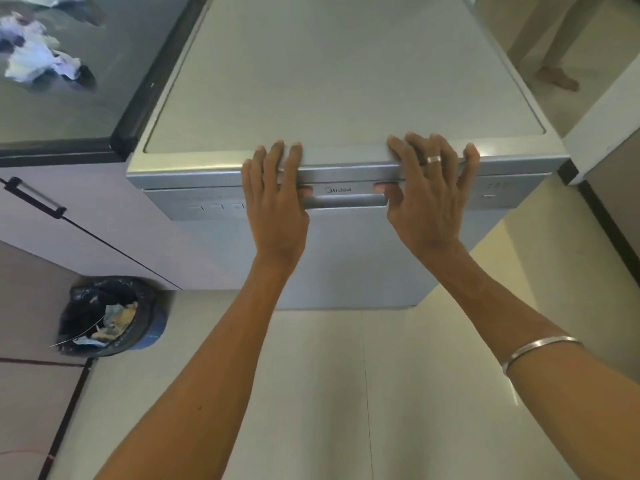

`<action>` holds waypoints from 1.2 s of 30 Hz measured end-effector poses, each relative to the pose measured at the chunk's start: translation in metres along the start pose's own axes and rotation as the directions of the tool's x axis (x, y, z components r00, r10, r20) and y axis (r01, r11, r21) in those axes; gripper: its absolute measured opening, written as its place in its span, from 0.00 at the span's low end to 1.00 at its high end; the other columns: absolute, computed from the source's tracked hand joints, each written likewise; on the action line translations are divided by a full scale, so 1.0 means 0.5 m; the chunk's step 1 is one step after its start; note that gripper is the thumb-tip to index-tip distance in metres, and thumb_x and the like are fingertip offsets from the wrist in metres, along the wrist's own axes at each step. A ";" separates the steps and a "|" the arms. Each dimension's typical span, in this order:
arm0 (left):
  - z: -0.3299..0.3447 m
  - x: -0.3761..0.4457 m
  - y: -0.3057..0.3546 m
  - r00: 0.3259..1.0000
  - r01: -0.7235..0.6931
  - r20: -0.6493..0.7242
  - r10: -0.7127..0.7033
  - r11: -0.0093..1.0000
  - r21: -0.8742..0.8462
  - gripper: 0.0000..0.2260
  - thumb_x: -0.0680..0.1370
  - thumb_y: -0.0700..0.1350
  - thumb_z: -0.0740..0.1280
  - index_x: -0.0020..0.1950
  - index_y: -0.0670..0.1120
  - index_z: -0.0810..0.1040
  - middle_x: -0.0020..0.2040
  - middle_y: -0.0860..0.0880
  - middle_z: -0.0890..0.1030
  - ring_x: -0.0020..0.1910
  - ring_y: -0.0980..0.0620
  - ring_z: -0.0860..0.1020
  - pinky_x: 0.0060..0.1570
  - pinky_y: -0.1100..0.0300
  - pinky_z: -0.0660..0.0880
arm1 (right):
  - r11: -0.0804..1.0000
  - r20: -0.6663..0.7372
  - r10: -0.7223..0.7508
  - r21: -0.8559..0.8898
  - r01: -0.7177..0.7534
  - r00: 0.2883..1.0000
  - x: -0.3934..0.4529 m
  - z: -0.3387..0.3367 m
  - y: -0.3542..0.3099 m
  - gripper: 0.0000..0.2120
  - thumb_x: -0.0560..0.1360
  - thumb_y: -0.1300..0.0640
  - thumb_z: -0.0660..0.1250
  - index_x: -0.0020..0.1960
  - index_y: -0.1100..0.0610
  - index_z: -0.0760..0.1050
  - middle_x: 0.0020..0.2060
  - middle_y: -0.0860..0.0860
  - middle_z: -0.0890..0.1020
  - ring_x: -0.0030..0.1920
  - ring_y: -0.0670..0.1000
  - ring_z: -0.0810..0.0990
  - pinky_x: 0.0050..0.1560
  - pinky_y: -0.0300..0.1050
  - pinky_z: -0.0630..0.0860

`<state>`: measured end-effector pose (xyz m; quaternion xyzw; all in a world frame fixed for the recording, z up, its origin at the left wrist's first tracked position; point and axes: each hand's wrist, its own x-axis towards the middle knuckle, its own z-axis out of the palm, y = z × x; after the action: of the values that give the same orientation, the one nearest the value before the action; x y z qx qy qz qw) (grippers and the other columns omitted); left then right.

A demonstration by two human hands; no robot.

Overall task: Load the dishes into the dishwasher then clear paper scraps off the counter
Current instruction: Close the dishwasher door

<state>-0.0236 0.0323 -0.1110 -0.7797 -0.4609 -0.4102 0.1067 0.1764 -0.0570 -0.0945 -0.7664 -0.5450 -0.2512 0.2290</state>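
A silver freestanding dishwasher (339, 81) stands in front of me with its door closed. My left hand (273, 195) rests on the top front edge, its fingers over the top and its thumb in the recessed door handle (346, 199). My right hand (429, 188), wearing a ring, grips the same edge to the right, thumb also at the handle recess. Crumpled white paper scraps (38, 53) lie on the dark counter (69, 109) at the upper left. No dishes are in view.
A small bin (110, 317) lined with a black bag and holding rubbish stands on the floor at the lower left, beside a cabinet door (86, 220) with a bar handle. Another person's leg and bare foot (557, 77) show at the upper right. Pale floor tiles lie below me.
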 end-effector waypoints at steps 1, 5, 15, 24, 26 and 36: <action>0.001 -0.001 -0.005 1.000 -0.025 -0.016 0.026 1.000 0.015 0.21 0.78 0.42 0.69 0.71 0.45 0.73 0.70 0.45 0.74 0.71 0.40 0.68 0.73 0.45 0.60 | 1.000 -0.028 -0.016 0.001 0.016 0.999 0.000 0.002 0.004 0.25 0.75 0.40 0.64 0.70 0.46 0.69 0.67 0.45 0.73 0.71 0.53 0.67 0.72 0.63 0.55; -0.009 0.012 -0.023 0.997 -0.082 0.017 0.081 0.995 0.057 0.21 0.77 0.46 0.69 0.70 0.49 0.74 0.68 0.48 0.75 0.69 0.43 0.70 0.68 0.49 0.65 | 0.998 -0.038 -0.059 -0.013 0.059 0.998 0.010 -0.004 0.012 0.24 0.74 0.40 0.64 0.68 0.45 0.71 0.65 0.45 0.74 0.68 0.53 0.70 0.70 0.61 0.58; -0.038 0.029 -0.005 0.990 0.020 0.140 -0.017 1.000 -0.018 0.24 0.72 0.45 0.74 0.67 0.49 0.75 0.65 0.49 0.76 0.65 0.44 0.72 0.63 0.52 0.66 | 0.992 0.061 0.081 0.089 -0.087 0.995 0.025 -0.047 -0.029 0.24 0.69 0.46 0.75 0.62 0.48 0.72 0.59 0.50 0.76 0.63 0.56 0.72 0.71 0.62 0.59; -0.072 0.047 0.007 0.960 0.079 0.274 -0.056 0.994 -0.072 0.27 0.69 0.45 0.77 0.67 0.50 0.75 0.64 0.50 0.76 0.65 0.46 0.71 0.62 0.52 0.67 | 0.980 0.180 0.146 0.106 -0.166 0.973 0.046 -0.073 -0.047 0.24 0.67 0.52 0.78 0.59 0.50 0.73 0.56 0.52 0.76 0.60 0.59 0.74 0.70 0.64 0.61; -0.083 0.051 0.009 0.951 0.068 0.305 -0.042 0.995 -0.076 0.28 0.69 0.45 0.77 0.67 0.49 0.74 0.65 0.50 0.75 0.67 0.45 0.70 0.64 0.52 0.66 | 0.976 0.203 0.159 0.113 -0.184 0.966 0.050 -0.077 -0.052 0.24 0.67 0.53 0.77 0.60 0.50 0.73 0.57 0.52 0.76 0.61 0.59 0.74 0.71 0.64 0.60; -0.173 0.061 -0.002 0.718 0.128 0.696 -0.010 0.985 -0.118 0.31 0.82 0.50 0.61 0.81 0.50 0.50 0.81 0.48 0.47 0.80 0.45 0.43 0.77 0.48 0.42 | 0.980 0.622 0.140 0.026 -0.199 0.771 0.096 -0.190 -0.100 0.20 0.72 0.57 0.70 0.63 0.55 0.71 0.59 0.54 0.77 0.60 0.58 0.76 0.60 0.51 0.74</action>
<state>-0.0641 0.0050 -0.0336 -0.8645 -0.4623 -0.1275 -0.1505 0.1293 -0.0669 0.0129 -0.8410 -0.5294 0.0594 0.0945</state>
